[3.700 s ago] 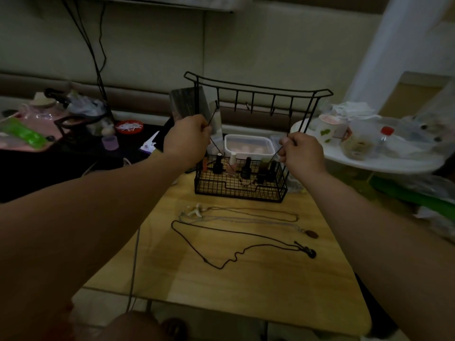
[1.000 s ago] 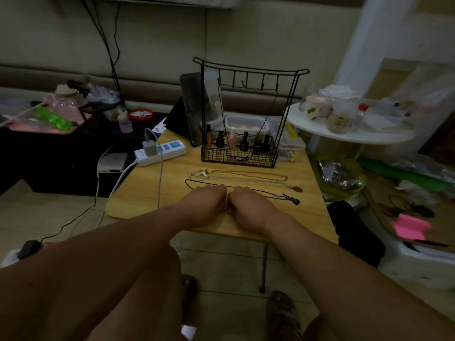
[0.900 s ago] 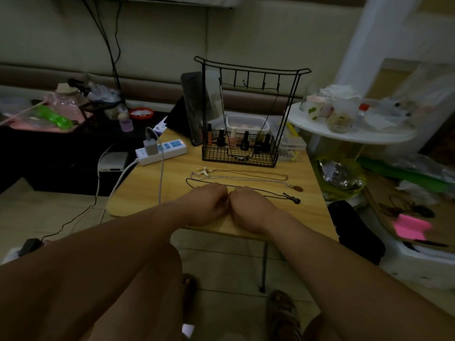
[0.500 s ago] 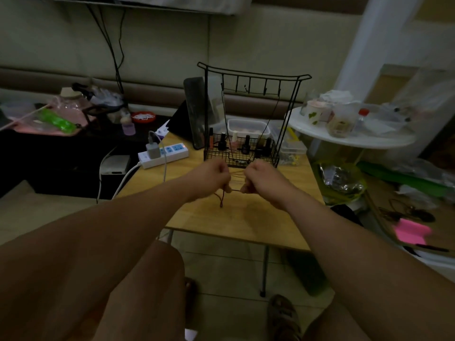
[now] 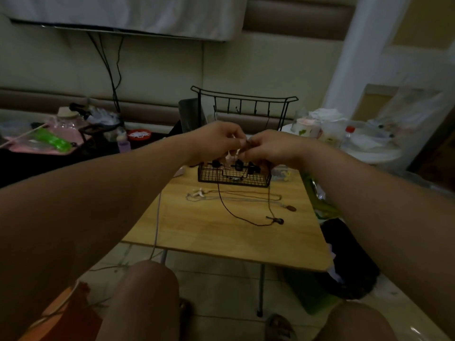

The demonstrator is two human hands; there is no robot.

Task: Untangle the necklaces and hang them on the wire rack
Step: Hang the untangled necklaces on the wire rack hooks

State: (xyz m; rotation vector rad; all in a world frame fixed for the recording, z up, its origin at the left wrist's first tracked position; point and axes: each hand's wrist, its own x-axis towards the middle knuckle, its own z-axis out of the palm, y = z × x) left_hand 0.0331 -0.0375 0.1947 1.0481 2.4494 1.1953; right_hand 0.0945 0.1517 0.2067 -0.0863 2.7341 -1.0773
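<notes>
**Necklace station: one cord lifted, the others flat**

1. Worktop (image 5: pixel 221 239): a pale wooden surface filling the centre of the frame. Your knees show below its near edge.
2. Wire rack (image 5: pixel 246 97): black and upright at the far edge of the worktop, centre frame. It has a row of hooks under the top bar and a mesh basket at its foot. Small dark bottles (image 5: pixel 237 164) stand in the basket.
3. Left hand (image 5: pixel 216 141) and right hand (image 5: pixel 268 146): both are raised in front of the rack at centre frame. Their fingers are curled and the fingertips meet. Each pinches the black cord necklace (image 5: pixel 225 205) at the point where they meet.
4. Black cord necklace: two strands drop from your hands across the front of the basket to the worktop. The loop ends at a dark pendant (image 5: pixel 278 220), which rests on the wood at centre right.
5. Pale chain necklace (image 5: pixel 241 198): it lies flat just in front of the basket, crossed by the black cord. A brown oval pendant (image 5: pixel 290 207) sits at its right end.
6. White pendant (image 5: pixel 198 192): it lies at the left end of the flat strands. You cannot tell which strand carries it.
</notes>
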